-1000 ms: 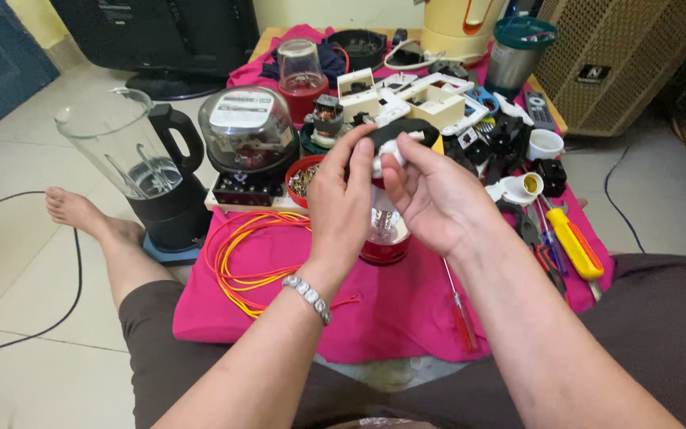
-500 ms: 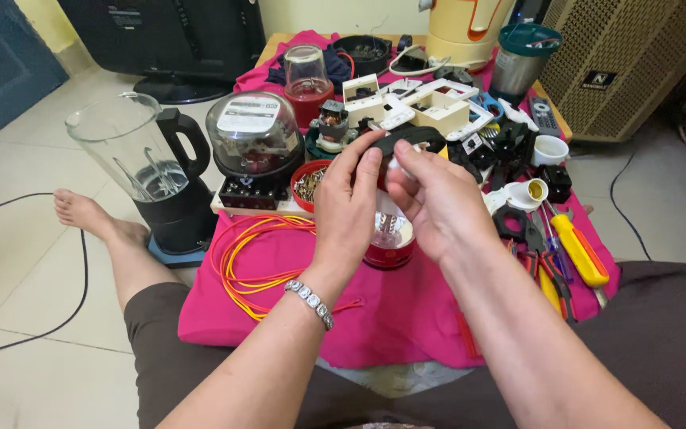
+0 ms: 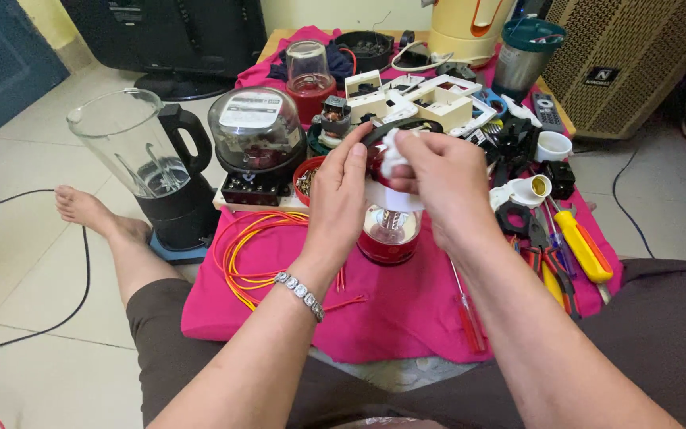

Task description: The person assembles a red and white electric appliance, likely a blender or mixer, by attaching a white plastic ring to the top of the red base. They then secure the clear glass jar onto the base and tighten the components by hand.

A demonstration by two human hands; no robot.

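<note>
Small white plastic part [image 3: 395,156] in both hands' pinching grip, left hand [image 3: 341,195], right hand [image 3: 442,179]

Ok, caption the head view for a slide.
Both hands, left and right, hold a small white part above a red jar.

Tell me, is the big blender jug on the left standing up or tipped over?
Standing up. The clear blender jug sits straight on its black base, open top facing upward, handle at the side.
</note>
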